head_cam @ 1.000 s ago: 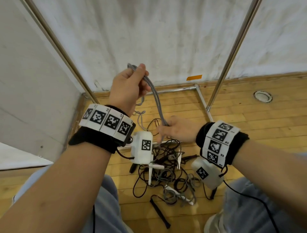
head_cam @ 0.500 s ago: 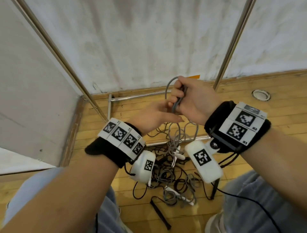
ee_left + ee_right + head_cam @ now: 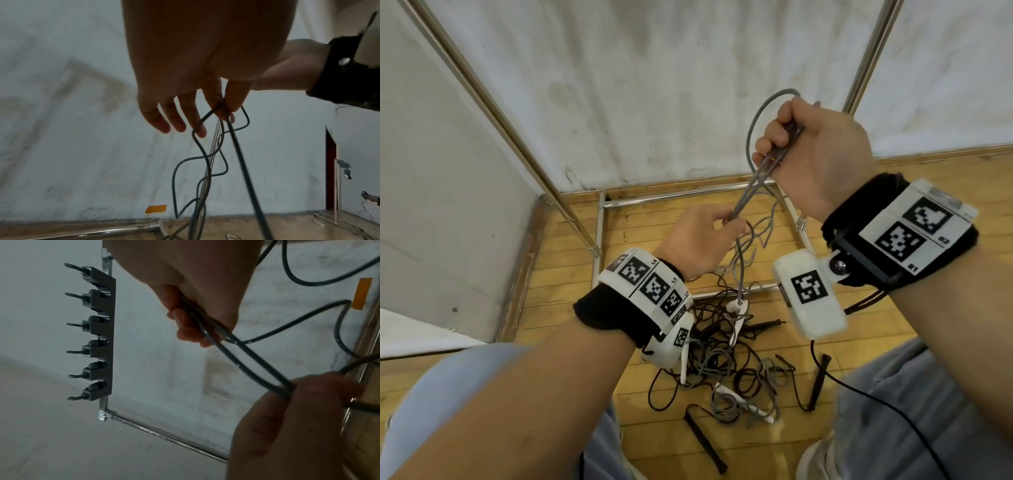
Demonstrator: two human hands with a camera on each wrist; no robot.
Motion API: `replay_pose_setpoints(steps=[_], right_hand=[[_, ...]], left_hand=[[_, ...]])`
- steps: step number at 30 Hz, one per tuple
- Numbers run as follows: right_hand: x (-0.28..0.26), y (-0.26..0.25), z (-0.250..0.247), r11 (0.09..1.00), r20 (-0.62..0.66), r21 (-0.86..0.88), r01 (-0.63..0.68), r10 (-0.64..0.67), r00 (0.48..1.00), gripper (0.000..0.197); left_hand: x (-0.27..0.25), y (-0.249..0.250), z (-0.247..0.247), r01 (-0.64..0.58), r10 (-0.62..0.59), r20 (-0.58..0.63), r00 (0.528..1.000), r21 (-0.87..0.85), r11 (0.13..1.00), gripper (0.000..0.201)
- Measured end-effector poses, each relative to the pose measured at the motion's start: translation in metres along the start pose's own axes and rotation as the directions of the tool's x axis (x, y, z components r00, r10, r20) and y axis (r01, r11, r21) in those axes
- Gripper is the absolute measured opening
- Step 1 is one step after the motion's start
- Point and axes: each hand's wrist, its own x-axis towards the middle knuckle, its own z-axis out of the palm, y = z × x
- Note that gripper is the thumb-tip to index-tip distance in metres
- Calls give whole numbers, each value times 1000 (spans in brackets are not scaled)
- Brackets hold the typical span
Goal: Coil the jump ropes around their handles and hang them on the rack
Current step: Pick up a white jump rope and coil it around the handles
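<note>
Above the wooden floor (image 3: 859, 205), in front of the white wall, a grey jump rope (image 3: 751, 130) is being gathered into loops, so the coiling step looks to be in hand. The right hand (image 3: 815, 150), raised, is fisted round several strands, a loop arching over its knuckles. The left hand (image 3: 698, 240), lower, pinches the same strands between thumb and forefinger, its other fingers loosely spread. Slack trails down to a tangled pile of ropes (image 3: 729, 370) near the floor's front edge. Next, probably, another length must be drawn up; the hook rack (image 3: 98, 334) waits bare.
</note>
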Motion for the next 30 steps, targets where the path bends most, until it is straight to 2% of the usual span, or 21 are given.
replay_pose_setpoints(steps=[2, 4, 6, 8, 9, 11, 13, 14, 17, 20, 21, 23, 25, 27, 28, 30], right_hand=[[5, 6, -4, 992, -48, -123, 20, -26, 999, 30], [9, 14, -12, 973, -98, -229, -9, -14, 995, 33], [11, 25, -19, 938, -88, -326, -115, 91, 992, 33], [9, 39, -23, 852, 7, -470, -230, 264, 965, 47], [7, 48, -23, 792, 73, -561, -242, 338, 938, 55], [-1, 66, -20, 690, 205, -696, -196, 453, 868, 55], [-10, 84, -16, 624, 248, -768, -146, 499, 830, 35], [-14, 91, -15, 596, 249, -795, -114, 491, 835, 24], [-20, 102, -17, 519, 231, -854, -26, 423, 876, 27], [-18, 97, -17, 368, 198, -929, 41, 401, 894, 36], [-16, 93, -16, 389, 191, -921, 28, 387, 902, 41], [-12, 84, -11, 559, 178, -828, -32, 317, 931, 45], [-8, 72, -6, 759, 148, -647, -73, 219, 964, 43], [-5, 60, -3, 882, 99, -460, -97, 160, 982, 39], [-5, 56, -2, 914, 70, -392, -104, 142, 987, 37], [-6, 51, 1, 937, 26, -330, -115, 131, 991, 35]], left_hand=[[1, -1, -5, 43, -43, -10, 999, -46, 998, 24], [1, -2, -12, 83, -86, -7, 996, -170, 982, 23], [1, -4, -22, 107, -119, -27, 993, -277, 955, 21], [1, -5, -31, 118, -153, -65, 986, -377, 919, 18], [2, -5, -35, 120, -174, -92, 980, -424, 898, 17], [2, -5, -41, 108, -205, -147, 968, -493, 864, 20], [1, -5, -46, 89, -218, -181, 959, -536, 839, 25], [1, -5, -48, 85, -230, -192, 954, -561, 823, 25], [2, -7, -55, 70, -283, -240, 929, -636, 769, 17], [5, -10, -62, 40, -370, -322, 872, -706, 707, 14], [6, -11, -64, 50, -406, -323, 855, -727, 684, 15], [6, -12, -64, 164, -474, -245, 846, -726, 668, 18], [3, -12, -58, 354, -488, -82, 869, -587, 728, 14], [-4, -9, -48, 464, -463, 103, 880, -394, 793, 13], [-8, -5, -43, 473, -438, 178, 881, -345, 811, 17], [-13, 3, -34, 402, -326, 262, 908, -331, 854, 29]])
